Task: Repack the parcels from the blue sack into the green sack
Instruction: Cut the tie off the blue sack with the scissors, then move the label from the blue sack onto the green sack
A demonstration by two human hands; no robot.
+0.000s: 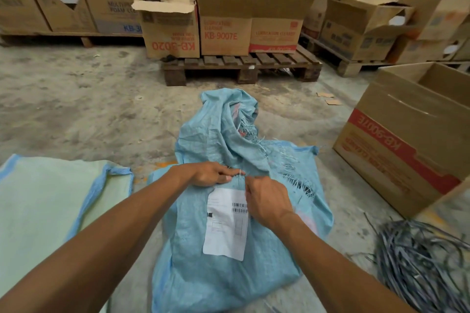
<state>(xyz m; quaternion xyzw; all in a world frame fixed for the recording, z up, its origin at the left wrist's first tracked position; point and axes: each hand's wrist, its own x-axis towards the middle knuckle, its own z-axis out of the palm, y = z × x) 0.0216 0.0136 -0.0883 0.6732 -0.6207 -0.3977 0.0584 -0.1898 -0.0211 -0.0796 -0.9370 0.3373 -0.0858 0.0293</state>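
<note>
The blue woven sack (pixel 203 262) stands bulging on the concrete floor in front of me, with a white barcode label (pixel 226 223) on its front. Its frayed neck flops away from me. My left hand (pixel 211 174) pinches the sack's cloth at the tied neck. My right hand (pixel 267 198) is just right of it, fingers curled on a thin white tie at the same spot. The parcels are hidden inside. The green sack (pixel 43 211), edged in blue, lies flat on the floor to the left.
An open cardboard box (pixel 407 140) stands at the right. A heap of grey strapping (pixel 422 262) lies at the lower right. A wooden pallet (pixel 241 66) with cartons sits behind the sack, and more stacked cartons line the back.
</note>
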